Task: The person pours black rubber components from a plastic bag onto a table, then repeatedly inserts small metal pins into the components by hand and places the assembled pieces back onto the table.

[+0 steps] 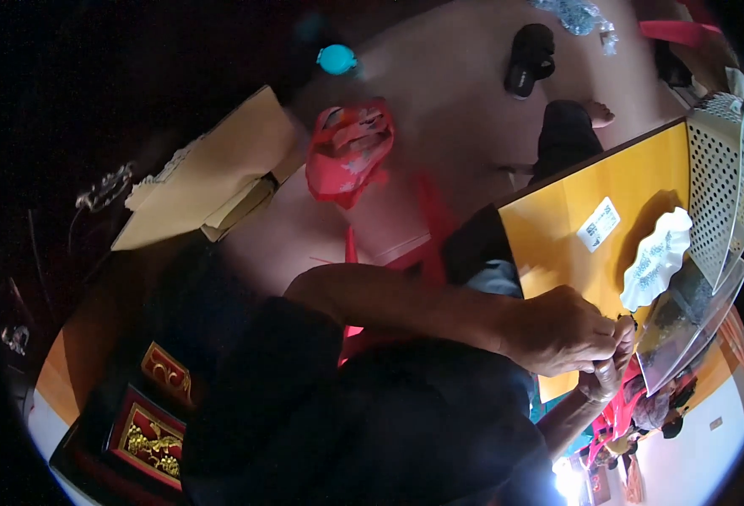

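Observation:
My left hand (560,331) is closed, its fingertips pinched together over the near edge of a yellow wooden table (558,202). Against it, fingertips meeting, is my right hand (606,377), also closed. Something small and dark shows by the fingers, but what they hold is too small to make out. Just beyond the hands lies a white wavy-edged dish (657,260) with many tiny pale bits in it. A white printed card (599,224) lies flat on the table, left of the dish.
A white perforated basket (716,169) and a clear plastic tray (692,312) with dark bits stand along the table's far side. On the floor are a red bag (351,152), a cardboard box (220,169), a turquoise lidded item (336,59) and a black slipper (531,59).

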`<state>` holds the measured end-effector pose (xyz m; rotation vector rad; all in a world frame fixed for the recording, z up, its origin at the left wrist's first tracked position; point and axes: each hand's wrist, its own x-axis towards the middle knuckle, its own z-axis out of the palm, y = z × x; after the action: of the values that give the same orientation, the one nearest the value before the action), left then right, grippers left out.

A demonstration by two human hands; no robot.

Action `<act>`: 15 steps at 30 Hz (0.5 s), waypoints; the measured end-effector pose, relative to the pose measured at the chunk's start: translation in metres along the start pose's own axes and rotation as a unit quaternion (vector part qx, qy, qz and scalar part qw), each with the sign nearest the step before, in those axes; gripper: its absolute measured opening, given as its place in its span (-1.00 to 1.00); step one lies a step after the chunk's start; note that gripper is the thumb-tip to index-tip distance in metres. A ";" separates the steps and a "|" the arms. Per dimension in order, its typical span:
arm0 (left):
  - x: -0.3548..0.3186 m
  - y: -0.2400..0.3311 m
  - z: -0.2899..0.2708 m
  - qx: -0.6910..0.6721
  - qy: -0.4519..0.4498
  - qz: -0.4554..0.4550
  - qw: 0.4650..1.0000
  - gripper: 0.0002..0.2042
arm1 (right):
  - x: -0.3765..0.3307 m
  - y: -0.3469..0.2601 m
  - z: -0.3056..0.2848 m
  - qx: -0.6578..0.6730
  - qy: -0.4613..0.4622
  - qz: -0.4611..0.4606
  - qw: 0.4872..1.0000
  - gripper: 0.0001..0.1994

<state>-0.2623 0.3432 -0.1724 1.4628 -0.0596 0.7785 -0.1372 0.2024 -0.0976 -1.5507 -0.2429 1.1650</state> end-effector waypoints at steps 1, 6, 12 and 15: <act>0.000 0.001 0.001 0.002 0.004 -0.006 1.000 -0.79 | 0.001 -0.001 0.000 -0.009 -0.002 -0.010 1.000 -0.44; 0.001 0.007 -0.018 -0.013 0.018 -0.023 1.000 -0.69 | 0.005 0.001 -0.005 0.006 -0.011 -0.030 0.999 -0.45; -0.052 0.000 -0.073 -0.001 0.090 -0.197 0.976 -0.88 | 0.022 -0.002 -0.003 0.078 -0.197 -0.041 0.977 -0.67; -0.076 0.002 -0.089 -0.038 0.176 -0.207 0.962 -0.94 | 0.018 -0.002 -0.005 0.079 -0.206 -0.051 0.974 -0.70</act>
<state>-0.3580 0.3902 -0.2217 1.1890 0.4704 0.6697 -0.1239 0.2125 -0.1056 -1.1338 -0.4870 1.3820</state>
